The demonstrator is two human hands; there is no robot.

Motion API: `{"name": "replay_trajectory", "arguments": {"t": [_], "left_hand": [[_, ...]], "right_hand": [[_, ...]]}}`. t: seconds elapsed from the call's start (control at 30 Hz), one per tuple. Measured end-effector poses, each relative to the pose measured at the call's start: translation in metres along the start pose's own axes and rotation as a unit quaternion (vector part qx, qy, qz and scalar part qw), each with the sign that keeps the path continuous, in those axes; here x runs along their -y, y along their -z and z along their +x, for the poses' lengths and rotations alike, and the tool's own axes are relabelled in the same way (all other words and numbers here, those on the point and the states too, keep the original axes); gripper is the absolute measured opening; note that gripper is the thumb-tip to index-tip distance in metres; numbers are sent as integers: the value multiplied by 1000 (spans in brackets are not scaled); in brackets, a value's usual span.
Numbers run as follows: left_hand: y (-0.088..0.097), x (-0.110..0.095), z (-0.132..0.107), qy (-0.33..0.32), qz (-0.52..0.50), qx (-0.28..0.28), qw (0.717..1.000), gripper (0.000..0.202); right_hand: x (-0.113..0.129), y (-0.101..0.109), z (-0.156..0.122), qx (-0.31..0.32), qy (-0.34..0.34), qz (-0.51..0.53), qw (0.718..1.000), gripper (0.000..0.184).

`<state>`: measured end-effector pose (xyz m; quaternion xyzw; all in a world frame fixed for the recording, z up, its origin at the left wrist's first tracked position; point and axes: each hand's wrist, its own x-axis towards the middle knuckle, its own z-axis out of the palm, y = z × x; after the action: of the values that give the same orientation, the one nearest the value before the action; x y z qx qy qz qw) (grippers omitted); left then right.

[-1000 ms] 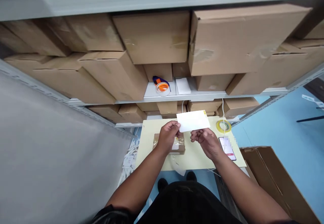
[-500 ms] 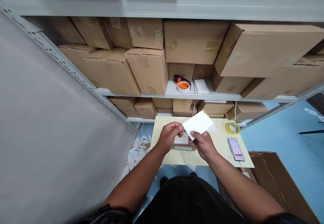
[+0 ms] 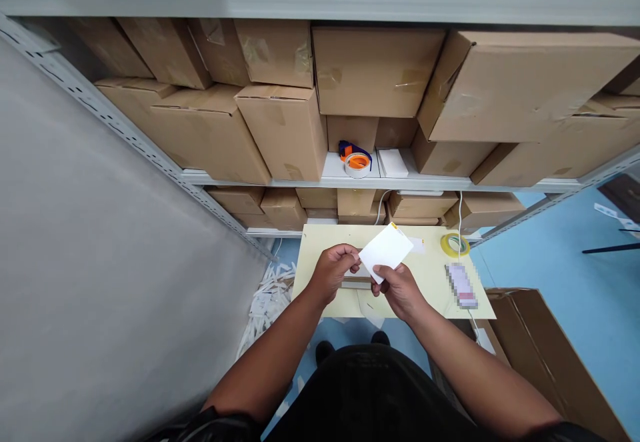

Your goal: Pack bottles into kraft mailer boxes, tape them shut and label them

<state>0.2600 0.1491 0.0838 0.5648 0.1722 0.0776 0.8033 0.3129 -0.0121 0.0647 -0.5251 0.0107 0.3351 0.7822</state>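
A white card (image 3: 387, 250) with a small orange-yellow mark at its top corner is held tilted above the pale yellow table (image 3: 320, 242). My right hand (image 3: 400, 289) grips its lower edge, thumb on top and fingers curled beneath. At the card's left corner, the fingertips of my left hand (image 3: 333, 270) are pinched together on it. Below the hands, a small cardboard box (image 3: 356, 283) with a pale top lies on the table, partly hidden by the card and hands. Behind the card, a white slip (image 3: 417, 246) with an orange mark lies flat.
Clear yellowish tape (image 3: 455, 245) and a phone (image 3: 461, 287) with a cable lie at the table's right. On the shelf (image 3: 295, 184) are a tape dispenser (image 3: 357, 162), a white stack (image 3: 393, 163) and many cartons. Paper strips (image 3: 265, 302) litter the floor left; an open carton (image 3: 530, 342) stands right.
The view has shifted slightly, so shelf and table sit higher in the picture. The card has turned a little in my hands, which keep nearly the same hold.
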Motion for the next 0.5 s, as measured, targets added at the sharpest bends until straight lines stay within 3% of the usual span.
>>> {"name": "replay_trajectory", "arguments": {"t": [0.27, 0.37, 0.43, 0.5], "left_hand": [[-13, 10, 3, 6, 24, 9, 1000, 11], [-17, 18, 5, 16, 0, 2, 1000, 8], [-20, 23, 7, 14, -12, -8, 1000, 7], [-22, 25, 9, 5, -9, -28, 1000, 6]], "right_hand": [[2, 13, -2, 6, -39, 21, 999, 30], [-2, 18, 3, 24, -94, 8, 995, 33], [-6, 25, 10, -3, -122, -32, 992, 38], [-11, 33, 15, -79, -69, -97, 990, 39]]}}
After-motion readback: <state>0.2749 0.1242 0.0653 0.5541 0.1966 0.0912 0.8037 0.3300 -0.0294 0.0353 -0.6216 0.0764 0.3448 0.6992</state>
